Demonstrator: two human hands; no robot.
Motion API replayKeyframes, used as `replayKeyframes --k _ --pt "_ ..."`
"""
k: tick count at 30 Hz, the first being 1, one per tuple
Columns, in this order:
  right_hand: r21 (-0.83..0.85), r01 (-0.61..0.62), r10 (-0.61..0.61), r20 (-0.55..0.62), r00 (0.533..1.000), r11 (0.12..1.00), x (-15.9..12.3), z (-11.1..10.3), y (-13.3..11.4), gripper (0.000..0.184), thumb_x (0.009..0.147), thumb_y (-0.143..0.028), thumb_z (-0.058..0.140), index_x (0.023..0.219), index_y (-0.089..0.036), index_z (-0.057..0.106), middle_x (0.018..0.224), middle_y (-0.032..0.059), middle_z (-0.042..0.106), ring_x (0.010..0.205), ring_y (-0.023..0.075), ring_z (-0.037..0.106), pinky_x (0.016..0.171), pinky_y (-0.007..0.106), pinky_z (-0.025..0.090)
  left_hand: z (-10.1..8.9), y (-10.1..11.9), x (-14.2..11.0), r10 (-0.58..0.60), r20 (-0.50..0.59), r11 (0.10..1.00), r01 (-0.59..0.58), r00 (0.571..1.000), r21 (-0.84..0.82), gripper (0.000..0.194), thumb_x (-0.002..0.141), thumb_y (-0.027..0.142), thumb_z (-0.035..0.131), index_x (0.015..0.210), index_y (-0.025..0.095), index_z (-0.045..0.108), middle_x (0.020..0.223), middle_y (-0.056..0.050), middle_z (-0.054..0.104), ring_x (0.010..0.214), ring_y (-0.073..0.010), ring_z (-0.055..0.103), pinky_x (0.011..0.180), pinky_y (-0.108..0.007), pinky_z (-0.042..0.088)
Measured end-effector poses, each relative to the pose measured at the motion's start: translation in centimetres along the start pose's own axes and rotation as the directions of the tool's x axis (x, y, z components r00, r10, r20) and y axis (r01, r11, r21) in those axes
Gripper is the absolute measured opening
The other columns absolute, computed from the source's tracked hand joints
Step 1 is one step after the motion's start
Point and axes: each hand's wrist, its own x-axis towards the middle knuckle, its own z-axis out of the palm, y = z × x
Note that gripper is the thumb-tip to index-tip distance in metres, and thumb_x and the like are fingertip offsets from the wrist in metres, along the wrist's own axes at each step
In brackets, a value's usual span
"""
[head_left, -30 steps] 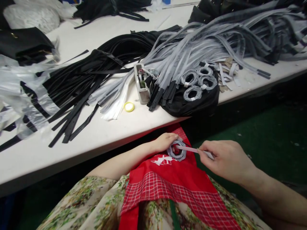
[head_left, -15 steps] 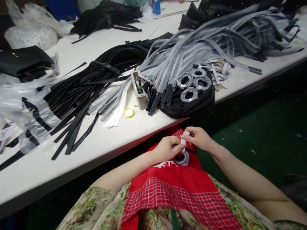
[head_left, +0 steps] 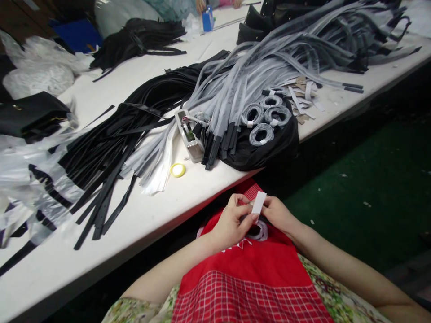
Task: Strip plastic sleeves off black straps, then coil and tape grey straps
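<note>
Over my red apron (head_left: 249, 269), both hands meet on a small grey coiled strap (head_left: 260, 232). My left hand (head_left: 230, 222) curls round the coil's left side. My right hand (head_left: 278, 214) pinches it from the right, together with a short white strip (head_left: 258, 202) that stands up between the two hands. Most of the coil is hidden behind my fingers. On the table edge just above lie three finished grey coils (head_left: 261, 117) on a black bag (head_left: 266, 143).
The white table (head_left: 141, 211) carries a heap of long grey straps (head_left: 286, 58), black straps (head_left: 111, 139), a tape dispenser (head_left: 189, 133), a yellow tape roll (head_left: 177, 170) and clear plastic bags (head_left: 30, 166). Green floor (head_left: 370, 179) lies to the right. Another person's hands (head_left: 202, 5) show at the far edge.
My right hand came in from the right, bringing the white strip up against the coil. Both hands now close on the coil; the view has tilted slightly upward.
</note>
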Motion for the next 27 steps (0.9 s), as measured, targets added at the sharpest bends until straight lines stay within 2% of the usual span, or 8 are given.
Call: replayKeyframes --k 3,6,12,15,18,22,24,27 --pt "-0.277 0.080 -0.120 -0.132 0.984 0.958 -0.4 0.1 -0.5 0.023 0.087 -0.033 0.053 0.083 -0.018 0.069 0.079 0.0043 0.070 0.073 0.0194 0.062 0.069 0.029 0.045 0.1 0.1 0.1 -0.092 -0.038 0.994 0.089 0.995 -0.062 0.022 0.091 0.030 0.056 0.077 0.017 0.069 0.104 -0.008 0.051 0.107 -0.0196 0.051 0.096 -0.031 0.043" --pt "-0.410 0.096 -0.192 -0.200 0.961 0.907 -0.6 0.3 -0.7 0.024 0.090 -0.029 0.046 0.081 -0.018 0.066 0.073 0.0036 0.068 0.065 0.0171 0.059 0.061 0.027 0.041 0.3 0.2 0.4 -0.155 -0.036 0.980 0.149 0.987 -0.135 0.028 0.092 0.029 0.053 0.069 0.017 0.065 0.091 -0.005 0.055 0.094 -0.0177 0.054 0.088 -0.029 0.044" --pt "-0.384 0.108 -0.215 -0.248 0.944 0.917 -0.5 0.6 -0.6 0.025 0.091 -0.031 0.046 0.075 -0.018 0.061 0.069 0.0019 0.064 0.061 0.0142 0.055 0.058 0.025 0.039 0.7 0.0 0.8 -0.269 -0.048 0.945 0.254 0.962 -0.206 0.025 0.088 0.026 0.054 0.065 0.016 0.059 0.078 -0.002 0.059 0.078 -0.0153 0.056 0.077 -0.027 0.045" --pt "-0.285 0.095 -0.169 -0.249 0.954 0.954 -0.3 0.5 -0.3 0.027 0.090 -0.036 0.049 0.079 -0.017 0.065 0.071 0.0023 0.064 0.063 0.0144 0.055 0.058 0.024 0.041 0.9 0.1 0.9 -0.382 -0.031 0.885 0.356 0.924 -0.300 0.015 0.085 0.023 0.056 0.071 0.016 0.058 0.075 -0.001 0.060 0.071 -0.0134 0.056 0.070 -0.026 0.046" --pt "-0.094 0.065 -0.082 -0.190 0.978 0.993 -0.2 0.0 -0.2 0.029 0.088 -0.041 0.054 0.084 -0.016 0.068 0.072 0.0026 0.065 0.063 0.0144 0.056 0.058 0.024 0.043 1.2 0.1 1.1 -0.501 -0.001 0.778 0.450 0.866 -0.438 0.005 0.078 0.015 0.059 0.082 0.015 0.057 0.076 -0.001 0.061 0.065 -0.0115 0.057 0.063 -0.024 0.047" --pt "0.199 -0.061 0.056 0.032 0.998 0.978 -0.2 -1.0 -0.7 0.036 0.084 -0.050 0.059 0.083 -0.016 0.069 0.074 0.0046 0.068 0.067 0.0166 0.062 0.064 0.027 0.048 1.6 -0.2 1.2 -0.531 -0.024 0.745 0.454 0.847 -0.488 0.027 0.069 0.006 0.065 0.092 0.014 0.053 0.083 -0.003 0.062 0.071 -0.0121 0.059 0.067 -0.024 0.049" --pt "0.180 -0.129 0.107 0.127 0.986 0.975 -0.1 -1.6 -1.2 0.035 0.076 -0.049 0.069 0.082 -0.015 0.070 0.075 0.0051 0.070 0.069 0.0178 0.064 0.067 0.029 0.050 1.7 -0.3 1.2 -0.517 -0.006 0.762 0.457 0.856 -0.459 0.029 0.068 0.009 0.067 0.093 0.014 0.052 0.081 -0.002 0.061 0.070 -0.0121 0.059 0.066 -0.025 0.048" --pt "0.036 -0.173 0.163 0.207 0.965 0.984 0.3 -2.1 -1.7 0.032 0.067 -0.042 0.078 0.078 -0.013 0.069 0.075 0.0057 0.071 0.068 0.0178 0.064 0.065 0.028 0.050 1.7 -0.4 1.1 -0.492 0.016 0.791 0.455 0.870 -0.409 0.028 0.071 0.018 0.070 0.092 0.015 0.052 0.080 -0.002 0.061 0.068 -0.0120 0.058 0.065 -0.025 0.048"
